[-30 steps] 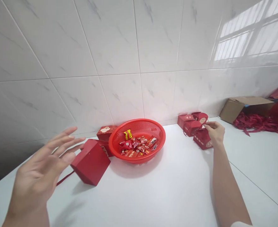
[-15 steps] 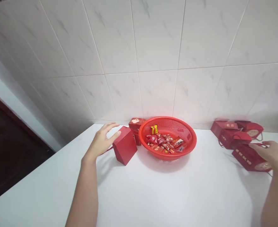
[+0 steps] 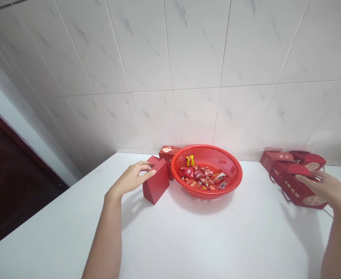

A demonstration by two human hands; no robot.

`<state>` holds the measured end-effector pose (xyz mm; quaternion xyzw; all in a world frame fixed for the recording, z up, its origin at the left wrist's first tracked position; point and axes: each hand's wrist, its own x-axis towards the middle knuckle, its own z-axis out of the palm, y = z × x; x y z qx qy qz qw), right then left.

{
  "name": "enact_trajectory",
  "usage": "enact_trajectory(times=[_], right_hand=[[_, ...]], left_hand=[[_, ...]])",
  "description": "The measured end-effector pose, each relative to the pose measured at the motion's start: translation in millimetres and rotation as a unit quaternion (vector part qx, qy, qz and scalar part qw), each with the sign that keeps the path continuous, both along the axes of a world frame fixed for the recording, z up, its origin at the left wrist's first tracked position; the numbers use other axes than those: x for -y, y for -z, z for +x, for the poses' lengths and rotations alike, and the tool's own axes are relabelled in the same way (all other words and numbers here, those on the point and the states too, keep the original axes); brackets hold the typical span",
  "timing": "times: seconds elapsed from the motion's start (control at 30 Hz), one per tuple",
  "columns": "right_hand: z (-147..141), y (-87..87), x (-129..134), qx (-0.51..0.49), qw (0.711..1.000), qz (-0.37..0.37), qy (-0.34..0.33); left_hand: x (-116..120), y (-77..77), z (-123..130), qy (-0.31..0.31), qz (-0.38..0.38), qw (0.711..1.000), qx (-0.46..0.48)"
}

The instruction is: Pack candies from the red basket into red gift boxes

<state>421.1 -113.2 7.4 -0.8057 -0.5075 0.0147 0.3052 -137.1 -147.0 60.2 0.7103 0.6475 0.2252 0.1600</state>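
A plain dark-red gift box (image 3: 158,186) with a slanted side stands left of the basket. My left hand (image 3: 132,178) is at its upper edge, thumb on the near face and fingers curled behind the top. On the right, my right hand (image 3: 327,188) grips the upper part of a red gift box (image 3: 299,192) with gold lettering and a round gold pattern, its thumb and fingers around the top. This box sits against similar red gift boxes (image 3: 275,158). The fingers of the right hand are slightly blurred.
A red plastic basket (image 3: 237,182) holding several wrapped candies (image 3: 206,180) stands mid-table. Behind the left box is a patterned red box (image 3: 168,151). A tiled wall (image 3: 193,58) rises behind the white table (image 3: 205,248), whose left edge drops off near a dark door (image 3: 4,186).
My left hand has moved right and down onto the plain box. My right hand has pushed the lettered box back and left, close against the other boxes.
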Motion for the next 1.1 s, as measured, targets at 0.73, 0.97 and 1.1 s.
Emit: enact_trajectory(times=[0.73, 0.97, 1.1], right_hand=[[-153.8, -50.0, 76.3, 0.039, 0.815, -0.180, -0.549], [-157.0, -49.7, 89.4, 0.051, 0.800, -0.212, -0.558], [-162.2, -47.4, 94.2, 0.064, 0.792, -0.218, -0.567]], left_hand=[[-32.1, 47.6, 24.9, 0.055, -0.056, 0.995, -0.058], [-49.1, 69.4, 28.7, 0.095, -0.129, 0.981, -0.110], [-50.6, 79.1, 38.1, 0.138, -0.178, 0.967, -0.124]])
